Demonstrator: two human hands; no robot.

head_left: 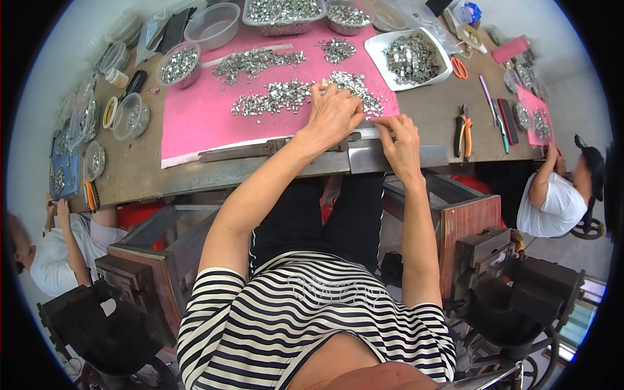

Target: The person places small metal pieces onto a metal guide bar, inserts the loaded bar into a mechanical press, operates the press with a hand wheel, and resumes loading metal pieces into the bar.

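A brown worktop [429, 114] spans the workshop, with a person in a striped top [318, 292] seated at its near edge and co-workers in white at its left end [49, 260] and right end [556, 201]. A pink mat [195, 110] covers the middle of the worktop. Along the mat's near edge lies a dark metal bar [244, 153], with a smooth metal block [370, 157] toward its right. A white tray [422, 83] heaped with metal pieces overlaps the mat's right edge; a filled rectangular clear tub [286, 28] stands at the far edge, and a round tub [186, 79] near the far left corner.

Loose small metal pieces [276, 97] lie in piles across the mat's centre and far half. The left hand [335, 117], palm down, bends its fingers over the right part of the nearest pile; whether it grips a piece cannot be told. The right hand [401, 143] curves thumb and forefinger toward each other above the metal block, anything between them too small to tell. Orange-handled pliers [467, 136] lie near the worktop's near edge, right of the mat.
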